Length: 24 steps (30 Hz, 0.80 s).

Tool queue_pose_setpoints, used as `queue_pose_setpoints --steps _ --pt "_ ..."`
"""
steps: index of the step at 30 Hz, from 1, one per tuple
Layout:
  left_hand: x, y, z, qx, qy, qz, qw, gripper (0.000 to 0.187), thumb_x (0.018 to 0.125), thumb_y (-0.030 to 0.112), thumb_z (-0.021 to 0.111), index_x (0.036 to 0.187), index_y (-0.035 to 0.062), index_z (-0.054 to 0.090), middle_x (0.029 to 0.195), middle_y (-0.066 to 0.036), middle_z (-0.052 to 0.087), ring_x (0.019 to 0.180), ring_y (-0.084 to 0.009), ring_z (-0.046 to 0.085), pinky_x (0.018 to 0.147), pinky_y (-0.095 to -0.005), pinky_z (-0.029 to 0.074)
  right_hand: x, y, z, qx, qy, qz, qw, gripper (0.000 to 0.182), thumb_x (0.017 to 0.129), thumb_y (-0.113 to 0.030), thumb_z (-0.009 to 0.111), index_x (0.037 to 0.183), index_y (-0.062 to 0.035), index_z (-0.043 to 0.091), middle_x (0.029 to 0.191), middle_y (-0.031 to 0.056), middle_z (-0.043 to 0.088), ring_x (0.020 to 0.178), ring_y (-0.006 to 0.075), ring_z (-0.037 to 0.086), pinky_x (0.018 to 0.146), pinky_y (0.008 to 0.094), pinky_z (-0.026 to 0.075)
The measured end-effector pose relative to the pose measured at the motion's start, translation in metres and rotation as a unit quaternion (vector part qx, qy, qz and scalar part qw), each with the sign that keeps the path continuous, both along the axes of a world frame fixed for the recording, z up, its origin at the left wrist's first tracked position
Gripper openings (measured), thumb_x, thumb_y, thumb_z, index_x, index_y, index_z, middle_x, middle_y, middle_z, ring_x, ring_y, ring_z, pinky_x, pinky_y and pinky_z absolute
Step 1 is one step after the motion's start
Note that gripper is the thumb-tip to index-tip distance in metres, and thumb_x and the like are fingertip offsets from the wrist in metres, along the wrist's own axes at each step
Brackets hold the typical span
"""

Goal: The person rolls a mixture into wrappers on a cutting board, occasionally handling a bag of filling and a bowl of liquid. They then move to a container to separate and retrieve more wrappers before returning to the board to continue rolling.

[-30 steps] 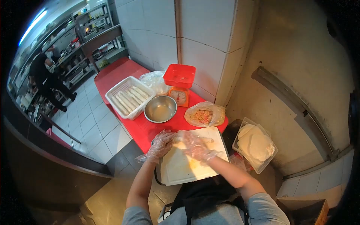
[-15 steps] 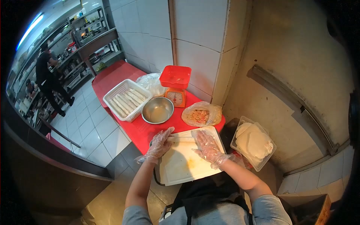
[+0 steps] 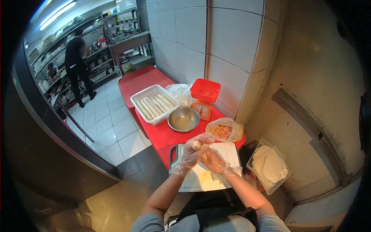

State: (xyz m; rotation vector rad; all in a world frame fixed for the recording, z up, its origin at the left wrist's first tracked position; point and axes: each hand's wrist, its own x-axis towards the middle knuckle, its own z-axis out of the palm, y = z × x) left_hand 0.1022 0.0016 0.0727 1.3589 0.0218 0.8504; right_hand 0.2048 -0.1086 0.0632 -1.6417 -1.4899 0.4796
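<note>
Red table (image 3: 162,135) fills the corner, tiled wall close behind, open floor to the left. Over the white cutting board (image 3: 228,152) near its front edge, the left hand (image 3: 193,152) grips a rolled spring roll (image 3: 196,145), one end pointing up toward the camera. The right hand (image 3: 213,161) cups beside it, fingers narrow.

Clear plastic gloves, grey sleeves, dark apron.

Basket (image 3: 154,104) left of bowl (image 3: 183,119) (scale (image 3: 205,100) behind it), cutting board (image 3: 208,176) in front
</note>
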Motion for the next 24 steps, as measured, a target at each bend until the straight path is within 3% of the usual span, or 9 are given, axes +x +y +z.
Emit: queue_pose_setpoints --steps 1,4,5,8,14,17,20,21,24 --pt "-0.003 -0.004 0.005 -0.028 0.031 -0.042 0.998 0.049 0.091 0.001 0.066 0.137 0.0001 0.051 0.121 -0.013 0.063 0.1 -0.0185 0.065 0.095 -0.0356 0.052 -0.007 -0.006 0.012 0.052 0.066 0.016 0.996 0.034 0.09 -0.011 0.068 0.121 -0.0048 0.054 0.111 0.0131 0.062 0.108 0.0267 0.06 0.094 0.0394 0.046" --pt "-0.004 -0.029 0.028 0.096 -0.087 0.026 0.991 0.059 0.091 -0.002 0.064 0.145 0.0004 0.041 0.122 -0.015 0.061 0.097 -0.0193 0.066 0.094 -0.0357 0.053 -0.019 -0.017 0.025 0.093 0.145 0.033 0.985 0.031 0.092 -0.013 0.066 0.12 -0.0046 0.055 0.107 0.0069 0.061 0.103 0.0206 0.058 0.092 0.0365 0.046" --pt "-0.011 -0.029 0.04 0.125 -0.031 0.022 0.991 0.064 0.092 -0.002 0.061 0.149 0.0041 0.033 0.125 -0.017 0.059 0.103 -0.0228 0.066 0.095 -0.0369 0.052 -0.021 -0.021 0.027 0.089 0.161 0.04 0.982 0.03 0.093 -0.014 0.066 0.12 -0.0046 0.055 0.106 0.005 0.061 0.102 0.0187 0.057 0.091 0.0354 0.046" --pt "-0.02 -0.028 0.04 0.086 -0.022 -0.035 0.995 0.055 0.095 0.005 0.06 0.146 0.0045 0.04 0.127 -0.018 0.059 0.116 -0.0261 0.062 0.099 -0.0391 0.05 -0.021 -0.038 0.034 0.004 0.2 0.059 0.978 0.029 0.097 -0.018 0.063 0.12 -0.0047 0.054 0.102 0.0016 0.06 0.095 0.0141 0.057 0.086 0.0322 0.048" --pt "-0.04 0.003 0.051 0.335 0.0 -0.061 0.94 0.051 0.099 0.036 0.058 0.138 0.0024 0.054 0.145 -0.019 0.05 0.132 -0.0309 0.05 0.108 -0.0421 0.039 -0.036 -0.05 0.055 -0.067 0.419 0.118 0.898 0.026 0.099 -0.024 0.061 0.118 -0.0063 0.054 0.086 0.0003 0.053 0.074 0.0092 0.051 0.068 0.0272 0.045" --pt "-0.041 -0.002 0.04 0.185 -0.013 -0.047 0.982 0.05 0.098 0.038 0.058 0.136 0.0049 0.058 0.148 -0.019 0.048 0.137 -0.0313 0.045 0.111 -0.0426 0.035 -0.036 -0.051 0.055 -0.071 0.467 0.143 0.87 0.026 0.1 -0.027 0.06 0.115 -0.0065 0.053 0.082 -0.0006 0.05 0.067 0.0092 0.048 0.063 0.0257 0.042" --pt "-0.049 0.006 0.061 0.246 -0.034 0.009 0.969 0.046 0.098 0.036 0.06 0.134 0.0069 0.06 0.149 -0.018 0.048 0.141 -0.029 0.04 0.113 -0.0452 0.032 -0.034 -0.049 0.063 -0.067 0.476 0.154 0.864 0.026 0.101 -0.03 0.058 0.113 -0.0072 0.053 0.082 -0.0016 0.049 0.065 0.0083 0.045 0.06 0.0246 0.04" --pt "-0.049 0.007 0.042 0.137 -0.054 -0.071 0.987 0.044 0.095 0.028 0.065 0.134 0.0096 0.061 0.149 -0.016 0.048 0.14 -0.0306 0.043 0.116 -0.0504 0.028 -0.032 -0.047 0.061 -0.068 0.477 0.156 0.863 0.026 0.102 -0.03 0.058 0.113 -0.0074 0.053 0.082 -0.0014 0.049 0.065 0.0084 0.045 0.06 0.0246 0.04" --pt "-0.042 0.022 0.034 0.349 -0.06 0.012 0.935 0.043 0.089 0.018 0.069 0.132 0.0117 0.063 0.147 -0.015 0.05 0.137 -0.0328 0.047 0.117 -0.0551 0.026 -0.031 -0.042 0.058 -0.076 0.496 0.167 0.849 0.026 0.102 -0.031 0.057 0.112 -0.0076 0.053 0.081 -0.0005 0.049 0.064 0.0087 0.045 0.059 0.0249 0.04"
